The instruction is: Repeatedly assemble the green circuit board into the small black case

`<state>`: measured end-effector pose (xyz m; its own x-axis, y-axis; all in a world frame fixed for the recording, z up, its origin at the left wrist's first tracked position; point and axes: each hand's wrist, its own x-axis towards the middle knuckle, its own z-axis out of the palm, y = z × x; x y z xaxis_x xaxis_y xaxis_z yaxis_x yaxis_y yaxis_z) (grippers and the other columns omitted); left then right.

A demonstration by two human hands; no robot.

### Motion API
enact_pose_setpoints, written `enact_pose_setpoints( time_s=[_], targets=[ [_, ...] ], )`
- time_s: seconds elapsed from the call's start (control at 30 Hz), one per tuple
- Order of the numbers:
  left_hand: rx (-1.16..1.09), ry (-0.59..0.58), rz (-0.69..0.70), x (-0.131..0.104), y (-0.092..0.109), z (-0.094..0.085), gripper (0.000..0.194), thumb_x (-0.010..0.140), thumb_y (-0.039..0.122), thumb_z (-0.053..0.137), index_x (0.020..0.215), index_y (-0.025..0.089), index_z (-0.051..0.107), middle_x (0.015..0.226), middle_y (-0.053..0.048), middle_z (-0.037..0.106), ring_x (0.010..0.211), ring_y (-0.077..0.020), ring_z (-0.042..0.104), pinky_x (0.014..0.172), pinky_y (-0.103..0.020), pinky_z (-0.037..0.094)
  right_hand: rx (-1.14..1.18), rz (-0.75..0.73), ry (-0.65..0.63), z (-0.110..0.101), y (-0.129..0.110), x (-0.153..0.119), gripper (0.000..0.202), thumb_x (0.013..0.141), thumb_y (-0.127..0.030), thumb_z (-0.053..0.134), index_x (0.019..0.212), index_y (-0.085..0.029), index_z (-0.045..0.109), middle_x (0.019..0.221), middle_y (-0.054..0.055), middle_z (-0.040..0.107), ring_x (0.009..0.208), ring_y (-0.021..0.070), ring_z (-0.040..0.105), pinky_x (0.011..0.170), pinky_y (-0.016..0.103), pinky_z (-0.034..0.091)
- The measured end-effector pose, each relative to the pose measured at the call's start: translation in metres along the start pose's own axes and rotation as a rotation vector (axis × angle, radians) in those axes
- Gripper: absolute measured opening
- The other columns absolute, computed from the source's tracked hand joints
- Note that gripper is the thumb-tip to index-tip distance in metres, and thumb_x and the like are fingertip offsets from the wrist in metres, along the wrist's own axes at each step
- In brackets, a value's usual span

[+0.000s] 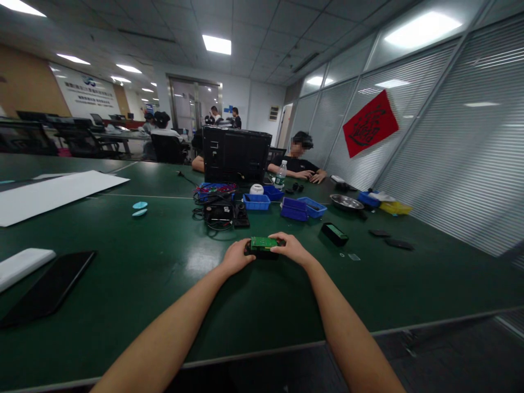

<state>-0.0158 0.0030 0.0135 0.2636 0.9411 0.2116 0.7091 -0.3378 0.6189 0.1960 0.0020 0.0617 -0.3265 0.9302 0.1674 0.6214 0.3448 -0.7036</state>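
A green circuit board [263, 243] sits at the top of a black plastic case [266, 255] on the green table, in front of me. My left hand [238, 256] is closed on the left end of the case, thumb at its near side. From the right, my right hand [291, 248] pinches the board's right end between thumb and fingers. Whether the board is fully seated in the case I cannot tell. Farther right lies another black case [334, 233] with a green board inside it.
Behind my hands stand a black power unit with cables [219, 210], blue trays [256, 202], a water bottle [280, 174] and a black monitor [236, 154]. A metal bowl [346, 202] is at the right. A dark panel [49, 286] lies left. A person [298, 158] sits across the table.
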Motion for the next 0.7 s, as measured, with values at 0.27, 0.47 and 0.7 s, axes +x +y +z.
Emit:
enact_pose_setpoints(
  time_s=[0.27, 0.47, 0.7],
  targets=[
    [-0.064, 0.057, -0.003, 0.0, -0.003, 0.003, 0.054, 0.065, 0.023, 0.062, 0.117, 0.018, 0.049, 0.105, -0.005, 0.06, 0.085, -0.017, 0.057, 0.08, -0.027, 0.043, -0.004, 0.013, -0.021, 0.002, 0.004, 0.0, 0.047, 0.066, -0.034, 0.064, 0.109, -0.017, 0.058, 0.107, 0.007, 0.059, 0.092, 0.0174, 0.054, 0.081, 0.031, 0.04],
    [-0.137, 0.108, -0.019, 0.003, -0.008, 0.007, 0.052, 0.066, 0.018, 0.059, 0.117, 0.018, 0.048, 0.107, -0.005, 0.059, 0.079, -0.0138, 0.056, 0.075, -0.025, 0.044, -0.196, 0.036, -0.027, 0.021, 0.007, 0.004, 0.048, 0.062, -0.037, 0.067, 0.105, -0.016, 0.058, 0.102, 0.007, 0.06, 0.091, 0.019, 0.054, 0.08, 0.029, 0.04],
    [-0.157, 0.103, -0.035, 0.006, -0.013, 0.01, 0.047, 0.07, 0.022, 0.056, 0.117, 0.017, 0.048, 0.107, -0.005, 0.059, 0.078, -0.0122, 0.055, 0.075, -0.025, 0.044, -0.409, 0.464, 0.269, 0.01, 0.032, 0.012, 0.052, 0.069, -0.05, 0.057, 0.109, -0.016, 0.055, 0.104, 0.011, 0.059, 0.091, 0.0222, 0.056, 0.071, 0.028, 0.041]
  ],
)
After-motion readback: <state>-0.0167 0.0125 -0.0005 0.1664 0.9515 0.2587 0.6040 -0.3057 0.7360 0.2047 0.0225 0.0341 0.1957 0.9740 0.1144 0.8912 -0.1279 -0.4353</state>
